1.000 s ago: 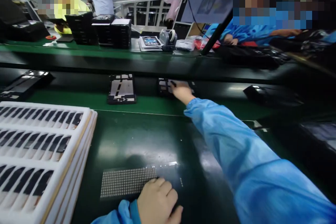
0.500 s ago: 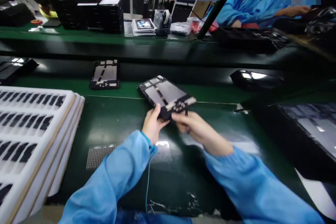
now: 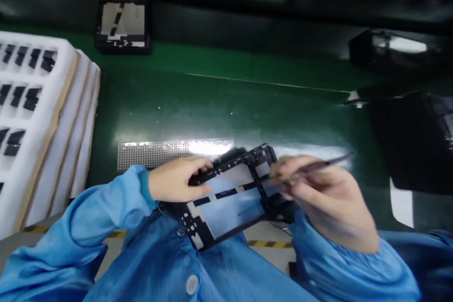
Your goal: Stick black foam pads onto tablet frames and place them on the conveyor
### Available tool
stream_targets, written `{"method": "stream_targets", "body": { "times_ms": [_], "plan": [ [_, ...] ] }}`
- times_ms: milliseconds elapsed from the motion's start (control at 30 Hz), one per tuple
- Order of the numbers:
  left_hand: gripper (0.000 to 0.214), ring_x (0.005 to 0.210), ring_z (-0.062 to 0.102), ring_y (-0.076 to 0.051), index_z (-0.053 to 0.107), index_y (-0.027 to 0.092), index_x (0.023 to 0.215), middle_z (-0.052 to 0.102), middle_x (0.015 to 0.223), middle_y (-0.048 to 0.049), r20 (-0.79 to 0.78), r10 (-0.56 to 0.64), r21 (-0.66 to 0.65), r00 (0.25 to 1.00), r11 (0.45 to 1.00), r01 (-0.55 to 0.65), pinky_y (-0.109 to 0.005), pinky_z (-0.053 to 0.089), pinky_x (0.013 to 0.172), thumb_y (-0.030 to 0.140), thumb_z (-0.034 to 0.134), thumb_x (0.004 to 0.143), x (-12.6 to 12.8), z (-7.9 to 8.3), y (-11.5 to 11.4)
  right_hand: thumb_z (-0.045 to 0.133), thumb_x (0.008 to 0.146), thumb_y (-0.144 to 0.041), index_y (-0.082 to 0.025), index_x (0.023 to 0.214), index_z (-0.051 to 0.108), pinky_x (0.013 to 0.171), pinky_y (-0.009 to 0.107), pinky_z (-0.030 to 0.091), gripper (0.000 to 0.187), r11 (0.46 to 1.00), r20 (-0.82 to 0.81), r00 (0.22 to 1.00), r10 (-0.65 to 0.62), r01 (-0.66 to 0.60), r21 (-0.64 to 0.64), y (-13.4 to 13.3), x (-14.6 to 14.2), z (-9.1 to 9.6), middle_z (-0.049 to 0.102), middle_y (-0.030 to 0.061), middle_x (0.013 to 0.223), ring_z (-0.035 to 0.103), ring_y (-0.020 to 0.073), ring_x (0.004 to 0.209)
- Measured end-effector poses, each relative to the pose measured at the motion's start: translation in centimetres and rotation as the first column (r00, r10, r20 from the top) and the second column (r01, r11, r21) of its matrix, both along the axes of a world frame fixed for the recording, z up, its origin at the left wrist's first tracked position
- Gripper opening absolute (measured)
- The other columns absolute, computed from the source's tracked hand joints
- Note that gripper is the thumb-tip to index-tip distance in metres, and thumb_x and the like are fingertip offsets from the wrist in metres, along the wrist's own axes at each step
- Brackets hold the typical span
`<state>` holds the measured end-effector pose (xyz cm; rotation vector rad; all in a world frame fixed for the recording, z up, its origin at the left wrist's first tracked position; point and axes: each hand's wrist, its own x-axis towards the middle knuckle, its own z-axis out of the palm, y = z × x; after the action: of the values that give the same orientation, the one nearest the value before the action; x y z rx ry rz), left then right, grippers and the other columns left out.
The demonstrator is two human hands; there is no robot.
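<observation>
My left hand [image 3: 182, 180] is closed on the left side of an opened tablet [image 3: 226, 198], thumb on its face and fingers round the edge. The tablet has a black frame, silvery inner panels and small pale pads, and it is held tilted close to my body. Over its right end, my right hand [image 3: 322, 193] pinches a slim dark tool [image 3: 323, 164] that looks like tweezers. The tool's thin end points up and right; its other end is smeared by motion near the tablet. Beyond my left hand a sheet of small metallic dots [image 3: 152, 155] lies on the green bench.
Stacked white foam trays [image 3: 65, 118] with black parts in their slots stand at the left. Another opened tablet [image 3: 122, 23] rests at the back left of the green bench [image 3: 219, 99]. Dark boxy objects [image 3: 410, 146] and a white sheet [image 3: 401, 203] are on the right.
The tablet has come from over the bench toward my body and turned. My left hand has shifted to its left side, and my right hand now shows the slim tool. The view has tipped downward.
</observation>
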<state>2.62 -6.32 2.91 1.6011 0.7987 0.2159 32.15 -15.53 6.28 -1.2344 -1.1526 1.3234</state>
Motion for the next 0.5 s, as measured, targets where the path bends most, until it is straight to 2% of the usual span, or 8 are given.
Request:
{"method": "stream_targets", "body": {
  "times_ms": [67,133,200,233,333,500],
  "plan": [
    [0.027,0.086,0.061,-0.018,0.075,0.019,0.116,0.072,0.104,-0.0061,-0.072,0.079,0.194,0.994,0.979,-0.063,-0.032,0.048,0.080,0.034,0.076,0.093,-1.1,0.7,1.8,0.093,0.093,-0.032,-0.032,0.104,0.089,0.070,0.026,0.063,0.012,0.989,0.111,0.991,0.071,-0.085,0.121,3.6,-2.9,-1.0,0.083,0.0008,0.093,0.077,0.0152,0.082],
    [0.014,0.079,0.056,-0.016,0.072,0.020,0.106,0.066,0.089,-0.0021,-0.125,0.092,0.306,0.988,0.951,-0.050,-0.031,0.042,0.077,0.029,0.067,0.097,-2.1,0.6,3.9,0.090,0.095,-0.027,-0.028,0.105,0.087,0.088,0.029,0.065,0.011,0.965,0.264,0.957,0.121,-0.175,0.194,7.1,-5.5,-2.7,0.086,0.0023,0.105,0.081,0.0168,0.098],
    [0.005,0.069,0.052,-0.014,0.069,0.021,0.090,0.060,0.072,0.0022,-0.174,0.038,0.340,0.984,0.940,0.024,-0.030,0.038,0.074,0.022,0.066,0.094,-2.8,-0.2,5.6,0.086,0.096,-0.026,-0.024,0.108,0.085,0.094,0.033,0.066,0.012,0.949,0.346,0.917,0.199,-0.268,0.165,9.7,-7.3,-5.0,0.087,0.0041,0.109,0.082,0.0188,0.100],
    [0.008,0.066,0.050,-0.013,0.067,0.021,0.084,0.057,0.067,0.0034,-0.196,0.005,0.342,0.980,0.938,0.064,-0.030,0.036,0.072,0.019,0.067,0.092,-2.9,-0.8,6.2,0.085,0.097,-0.026,-0.022,0.110,0.084,0.093,0.034,0.066,0.013,0.943,0.358,0.903,0.239,-0.303,0.136,10.5,-7.8,-6.1,0.087,0.0048,0.110,0.082,0.0194,0.099],
    [0.012,0.062,0.048,-0.012,0.066,0.021,0.078,0.057,0.064,0.0046,-0.245,-0.055,0.348,0.968,0.927,0.141,-0.031,0.032,0.070,0.013,0.069,0.087,-3.1,-2.4,6.8,0.082,0.099,-0.028,-0.020,0.113,0.081,0.094,0.034,0.067,0.016,0.937,0.347,0.889,0.298,-0.342,0.072,11.1,-8.3,-8.2,0.087,0.0056,0.110,0.083,0.0197,0.099],
    [0.013,0.062,0.049,-0.012,0.068,0.021,0.080,0.057,0.064,0.0054,-0.282,-0.079,0.364,0.956,0.913,0.182,-0.032,0.032,0.071,0.010,0.069,0.086,-2.9,-2.8,6.7,0.083,0.100,-0.031,-0.023,0.113,0.080,0.094,0.032,0.068,0.015,0.945,0.345,0.898,0.272,-0.317,0.080,10.2,-8.1,-7.9,0.085,0.0039,0.113,0.082,0.0190,0.101]
  ]
}}
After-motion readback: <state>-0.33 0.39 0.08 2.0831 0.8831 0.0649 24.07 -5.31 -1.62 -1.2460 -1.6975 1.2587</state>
